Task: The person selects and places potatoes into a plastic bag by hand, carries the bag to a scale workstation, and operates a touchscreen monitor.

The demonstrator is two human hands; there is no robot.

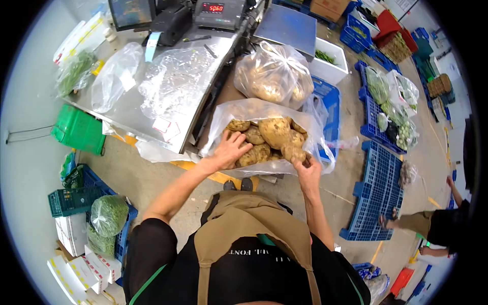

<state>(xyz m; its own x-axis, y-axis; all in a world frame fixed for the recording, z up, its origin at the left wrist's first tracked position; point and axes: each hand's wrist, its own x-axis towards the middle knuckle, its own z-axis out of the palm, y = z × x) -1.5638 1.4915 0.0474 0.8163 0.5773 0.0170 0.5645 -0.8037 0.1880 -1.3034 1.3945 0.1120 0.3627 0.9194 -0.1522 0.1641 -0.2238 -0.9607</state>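
An open clear plastic bag (216, 113) full of brown, soil-marked potatoes (275, 132) lies in front of me. My left hand (230, 151) rests on the potatoes at the bag's left side, fingers spread and holding nothing. At the right side my right hand (308, 170) has its thumb and fingers closed on the lower end of a knobbly potato (293, 150). Its fingertips are partly hidden. Just behind stands a second, tied bag of potatoes (274, 73).
On the metal table (193, 109) at left lie empty plastic bags (175, 76) and a weighing display (218, 16) with red digits. A blue crate (333, 114) stands right of the bags. Farther right are a blue pallet (376, 188) and a person's leg (409, 222).
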